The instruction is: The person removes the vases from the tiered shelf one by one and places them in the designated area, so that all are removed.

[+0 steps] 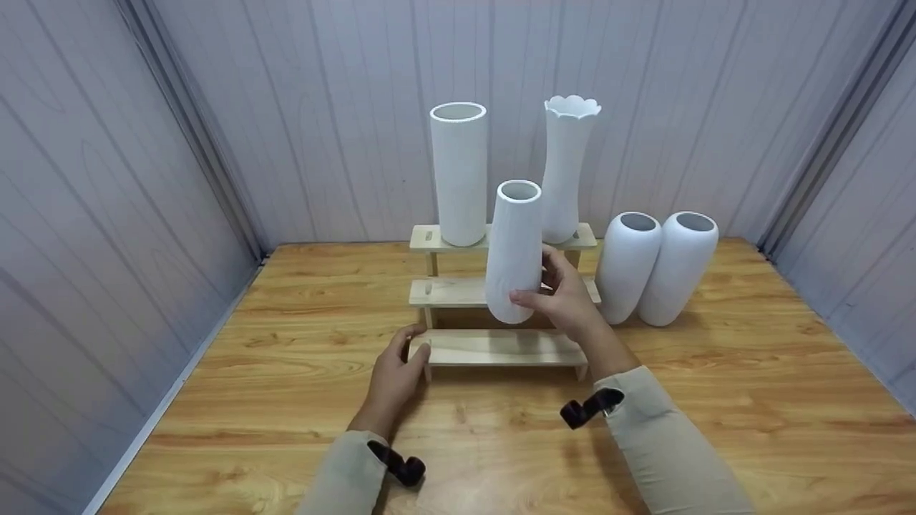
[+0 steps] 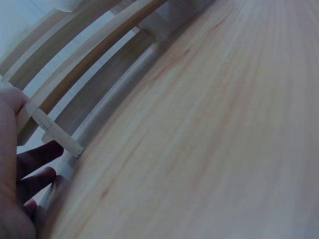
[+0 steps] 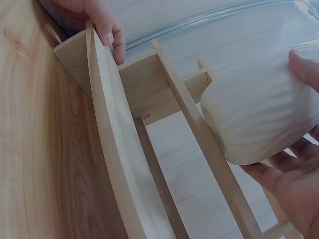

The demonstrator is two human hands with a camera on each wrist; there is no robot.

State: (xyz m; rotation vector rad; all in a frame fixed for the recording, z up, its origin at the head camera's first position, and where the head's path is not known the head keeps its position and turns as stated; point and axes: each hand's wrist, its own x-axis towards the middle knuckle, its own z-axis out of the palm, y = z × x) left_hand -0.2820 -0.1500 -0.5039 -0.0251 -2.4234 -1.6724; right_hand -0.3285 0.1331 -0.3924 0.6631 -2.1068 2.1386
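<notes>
Holding 1 vase (image 1: 512, 250) just by the middle shelf (image 1: 451, 292), contact unclear | right grip (image 1: 569, 300) curled round it low down; left grip (image 1: 396, 370) holding the rack's (image 1: 512, 348) left end | vase probably stiff, slick, breakable; best held where broadest

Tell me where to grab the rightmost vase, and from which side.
Try mid-height on the rightmost vase, coming from its right: that side is open, while its neighbour crowds the left. It swells below a narrower mouth, so wrapping there should hold better than higher up. The right grip would need freeing first: it holds another vase.
</notes>
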